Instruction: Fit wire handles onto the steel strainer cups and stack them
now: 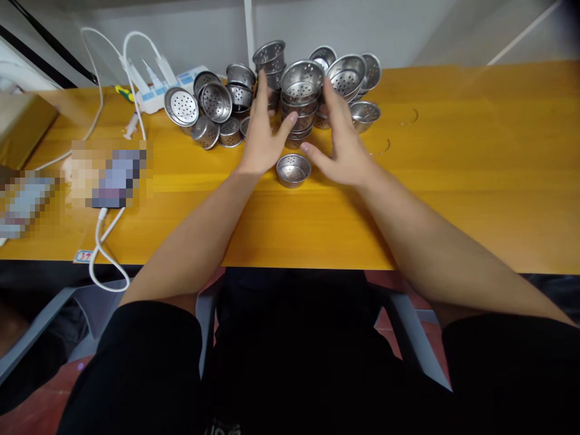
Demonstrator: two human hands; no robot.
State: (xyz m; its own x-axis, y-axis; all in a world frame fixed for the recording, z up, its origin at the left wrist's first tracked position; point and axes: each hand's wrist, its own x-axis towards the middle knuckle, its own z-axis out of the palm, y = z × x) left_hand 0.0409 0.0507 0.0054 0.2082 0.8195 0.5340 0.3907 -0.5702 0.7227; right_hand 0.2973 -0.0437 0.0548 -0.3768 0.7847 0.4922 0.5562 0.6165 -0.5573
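Observation:
Small perforated metal cups, like strainer baskets, stand in piles along the back of the table. A tall stack of cups (301,84) rises between my two hands. On its left, my left hand (263,142) is open, thumb and fingers apart, with another cup stack (270,57) just behind its fingertips. On the other side, my right hand (344,148) is open too, its index finger beside the rim of the top cup. Whether the fingers touch the stack, I cannot tell. One single cup (293,171) sits upright in front, between my wrists.
Several loose cups (216,103) are heaped on the left, and tilted cups (347,77) lean together at right. A white power strip (158,96) with cables stands at the back left. A blurred phone (118,178) with a charging cable lies on the wooden table (475,181).

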